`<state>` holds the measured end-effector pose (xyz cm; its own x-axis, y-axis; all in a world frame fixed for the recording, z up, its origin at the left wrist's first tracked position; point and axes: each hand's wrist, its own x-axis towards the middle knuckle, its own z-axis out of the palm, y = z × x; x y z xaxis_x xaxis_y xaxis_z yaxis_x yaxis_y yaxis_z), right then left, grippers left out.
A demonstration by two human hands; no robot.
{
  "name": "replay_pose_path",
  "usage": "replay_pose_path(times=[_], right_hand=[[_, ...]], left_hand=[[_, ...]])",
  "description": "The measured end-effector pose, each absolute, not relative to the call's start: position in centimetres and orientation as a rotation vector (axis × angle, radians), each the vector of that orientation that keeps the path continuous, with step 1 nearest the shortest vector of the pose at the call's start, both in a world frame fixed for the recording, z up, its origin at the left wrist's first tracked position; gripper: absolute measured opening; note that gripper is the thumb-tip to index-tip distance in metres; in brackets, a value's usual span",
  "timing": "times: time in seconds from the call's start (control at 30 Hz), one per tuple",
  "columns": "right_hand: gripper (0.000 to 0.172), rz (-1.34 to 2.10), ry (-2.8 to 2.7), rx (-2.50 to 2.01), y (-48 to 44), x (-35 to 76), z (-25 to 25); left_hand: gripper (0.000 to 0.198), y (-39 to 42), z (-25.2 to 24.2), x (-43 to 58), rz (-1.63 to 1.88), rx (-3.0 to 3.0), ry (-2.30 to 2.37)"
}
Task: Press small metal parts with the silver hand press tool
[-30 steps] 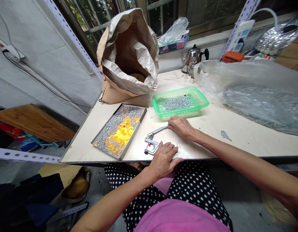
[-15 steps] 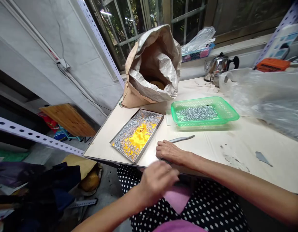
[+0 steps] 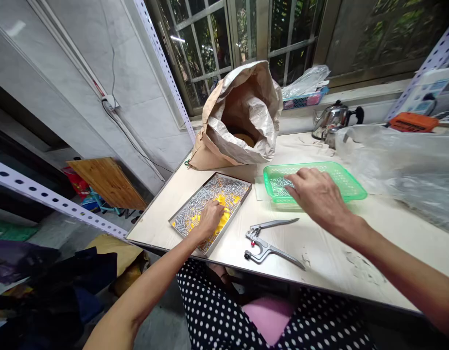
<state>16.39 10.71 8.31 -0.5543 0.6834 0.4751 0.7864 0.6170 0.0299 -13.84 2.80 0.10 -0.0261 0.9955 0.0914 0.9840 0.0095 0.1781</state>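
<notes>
My left hand [image 3: 211,217] is down in a shallow rectangular metal tray [image 3: 227,226], fingers drawn together at a yellow patch among many small silvery metal pins [image 3: 198,201]; anything between the fingertips is hidden. Over the green plastic basket [image 3: 350,187] is my right hand [image 3: 321,197], its thumb and forefinger tips a little apart above more small silvery pieces [image 3: 279,186]. Hand pliers [image 3: 273,248] with a spring and a red tip lie spread on the table between the tray and basket, touched by neither hand.
Behind the tray stands a large open paper sack [image 3: 242,121]. A metal kettle [image 3: 336,121], an orange tool or box [image 3: 412,122] and clear plastic bags [image 3: 388,150] occupy the back right. The table's front edge is close to my lap.
My left hand has gone from above my lap into the tray. My right hand has left the table's front edge and the pliers, moving to the basket. The pliers now show fully.
</notes>
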Motion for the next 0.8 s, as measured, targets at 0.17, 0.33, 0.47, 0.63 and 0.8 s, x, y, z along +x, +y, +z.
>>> replay_pose_path(times=[0.17, 0.33, 0.47, 0.63, 0.8], right_hand=[[0.022, 0.348, -2.747, -1.101, 4.1, 15.6, 2.7], [0.02, 0.402, -2.835, -1.293, 1.4, 14.5, -1.6], [0.02, 0.378, -2.836, -1.272, 1.8, 14.8, -2.7], [0.02, 0.343, -2.827, -1.189, 1.8, 15.3, -2.9], [0.023, 0.328, -2.824, -1.112, 1.4, 15.6, -2.1]], left_hand=[[0.023, 4.5, -0.1, -13.9, 0.296, 2.131, 2.175], [0.017, 2.7, 1.7, -12.1, 0.445, 2.038, 2.184], [0.008, -0.5, 2.9, -8.4, 0.689, 1.488, 1.917], [0.02, -2.2, 1.3, -5.8, 0.64, 1.041, 1.722], [0.039, -1.6, -0.2, -5.9, 0.588, 0.827, 1.635]])
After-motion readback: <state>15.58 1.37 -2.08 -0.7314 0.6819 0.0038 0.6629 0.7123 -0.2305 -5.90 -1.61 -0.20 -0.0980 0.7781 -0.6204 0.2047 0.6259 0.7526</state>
